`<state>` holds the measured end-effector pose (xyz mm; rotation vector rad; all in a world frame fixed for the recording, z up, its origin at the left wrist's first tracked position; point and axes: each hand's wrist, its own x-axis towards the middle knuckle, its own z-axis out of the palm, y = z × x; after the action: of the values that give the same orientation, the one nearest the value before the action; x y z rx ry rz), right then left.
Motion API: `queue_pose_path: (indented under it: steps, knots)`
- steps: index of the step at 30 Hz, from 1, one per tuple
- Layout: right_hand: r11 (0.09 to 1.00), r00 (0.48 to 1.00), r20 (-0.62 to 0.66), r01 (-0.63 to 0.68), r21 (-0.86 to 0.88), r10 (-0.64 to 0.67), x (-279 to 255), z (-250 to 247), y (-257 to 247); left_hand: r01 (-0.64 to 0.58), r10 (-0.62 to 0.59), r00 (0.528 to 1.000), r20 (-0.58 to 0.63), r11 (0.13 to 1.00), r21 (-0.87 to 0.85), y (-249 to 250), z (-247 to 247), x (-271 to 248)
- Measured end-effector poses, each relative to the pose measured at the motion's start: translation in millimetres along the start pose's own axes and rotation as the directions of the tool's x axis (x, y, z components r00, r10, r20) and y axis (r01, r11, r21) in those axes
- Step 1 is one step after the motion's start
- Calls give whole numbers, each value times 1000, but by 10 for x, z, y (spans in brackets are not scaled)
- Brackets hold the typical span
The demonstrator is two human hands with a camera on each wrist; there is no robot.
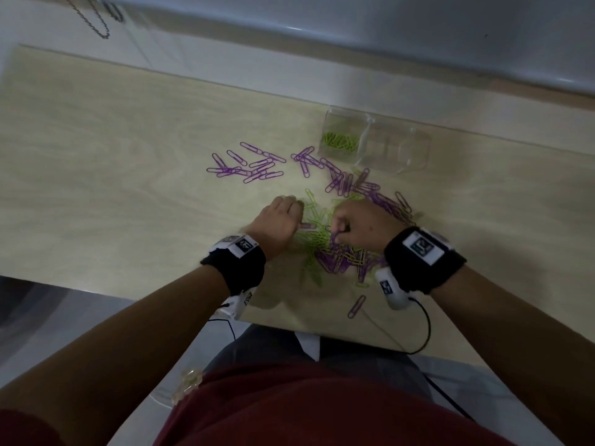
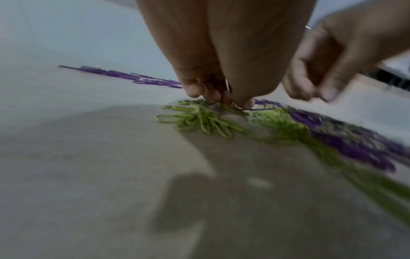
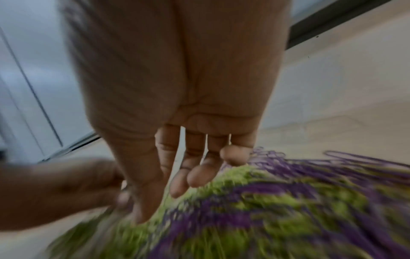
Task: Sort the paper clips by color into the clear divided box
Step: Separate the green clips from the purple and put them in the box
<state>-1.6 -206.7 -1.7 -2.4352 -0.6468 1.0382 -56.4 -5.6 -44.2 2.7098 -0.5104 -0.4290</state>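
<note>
A mixed pile of green and purple paper clips (image 1: 335,249) lies on the pale wooden table (image 1: 128,172), under and between both hands. My left hand (image 1: 297,220) has its fingers curled and pinches a purple clip (image 2: 261,109) at the pile's left edge, beside a bunch of green clips (image 2: 199,121). My right hand (image 1: 338,231) pinches another purple clip at the top of the pile; its other fingers (image 3: 199,175) hang loosely over the blurred heap. The clear divided box (image 1: 396,146) stands at the back right, with green clips (image 1: 339,141) in its left compartment.
Several purple clips (image 1: 248,165) lie spread out to the back left, and more run from the pile toward the box. One purple clip (image 1: 356,306) lies alone near the table's front edge (image 1: 315,333). A black cable (image 1: 426,326) hangs from my right wrist.
</note>
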Motion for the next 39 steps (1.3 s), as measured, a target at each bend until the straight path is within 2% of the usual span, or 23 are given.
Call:
queue_pose_path:
  steps: [2,5,8,10,12,14,16,18,20,22,25,27,32,36,39]
  knots:
    - [999,999,-36,12,-31,-13,-138,153,77,69,-75,996,-41,989,-134,-61,-110,25]
    - [999,992,-123,16,-28,-19,-204,321,111,159,-212,965,-155,942,-295,-244,-282,120]
    - [1000,965,-261,26,6,-24,-140,357,53,181,-240,942,-232,951,-249,-419,-386,197]
    - [999,941,-339,33,32,-20,-35,337,-20,128,-168,955,-246,977,-172,-459,-388,214]
    - [1000,931,-364,19,9,-14,116,280,-122,49,-76,973,-217,991,-125,-429,-373,170]
    - [999,933,-358,9,-45,-25,296,225,-239,22,-40,982,-186,995,-97,-399,-353,62]
    - [994,948,-317,6,-111,-41,450,189,-333,120,-135,985,-107,983,-138,-377,-351,-97]
    - [979,969,-241,-2,-204,-48,520,197,-388,321,-321,946,33,928,-187,-355,-330,-280]
    - [963,981,-177,27,-269,-77,513,250,-397,413,-399,910,113,896,-164,-306,-284,-415]
    - [954,981,-130,103,-280,-144,449,312,-365,411,-395,910,122,896,-167,-226,-231,-453]
    - [930,966,-56,225,-290,-251,302,363,-255,341,-328,939,100,923,-178,-113,-151,-374]
    - [923,965,-46,234,-306,-260,240,375,-197,294,-281,955,97,941,-167,-51,-117,-301]
    - [966,983,-122,106,-235,-137,255,396,-318,204,-191,978,87,963,-178,24,-26,-185]
    - [985,990,-137,3,-171,-27,328,377,-434,212,-208,977,40,949,-233,73,-33,-101]
    - [998,986,-156,-61,-30,56,377,263,-344,185,-185,983,20,962,-203,87,-66,-22]
